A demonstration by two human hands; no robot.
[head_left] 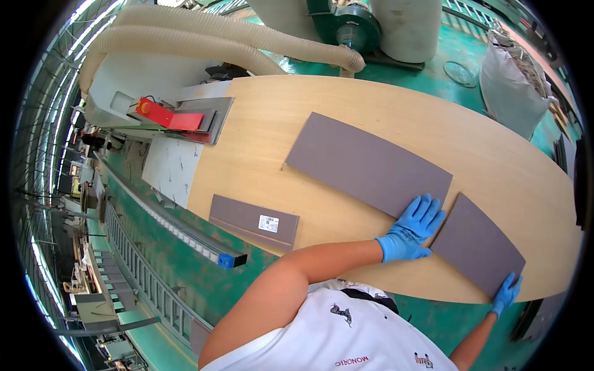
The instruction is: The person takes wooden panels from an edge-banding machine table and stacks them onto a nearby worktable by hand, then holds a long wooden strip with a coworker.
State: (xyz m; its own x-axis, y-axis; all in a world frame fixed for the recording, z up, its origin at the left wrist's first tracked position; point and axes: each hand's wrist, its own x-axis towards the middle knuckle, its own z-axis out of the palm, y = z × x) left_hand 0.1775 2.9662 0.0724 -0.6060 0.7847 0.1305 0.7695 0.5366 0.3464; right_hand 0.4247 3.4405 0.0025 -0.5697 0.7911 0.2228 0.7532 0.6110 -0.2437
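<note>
A white label (268, 223) on the small panel (247, 217) carries black print and a square code; its text is too small to read. Lettering on the shirt (377, 331) begins "MON"; the remaining letters are unclear. Dark print on the back of the left glove is illegible. 3 panels lie flat on the table (495, 157). The left hand (410, 230) is unclenched, palm down, with 4 fingers extended over the near right corner of the large panel (369, 164); its thumb points toward the right panel (478, 246), contact uncertain. The right hand (507, 294) is at the near right corner of the right panel, fingers against that corner; whether it grasps the panel cannot be determined, as the thumb is hidden. The right panel reaches the table's near edge, separated from the large panel by a narrow gap. The large panel occupies the middle of the table; the small panel lies by the near left corner. All 3 panels are grey-brown, matt and 4-sided. The small panel has 1 light line along its near side.
</note>
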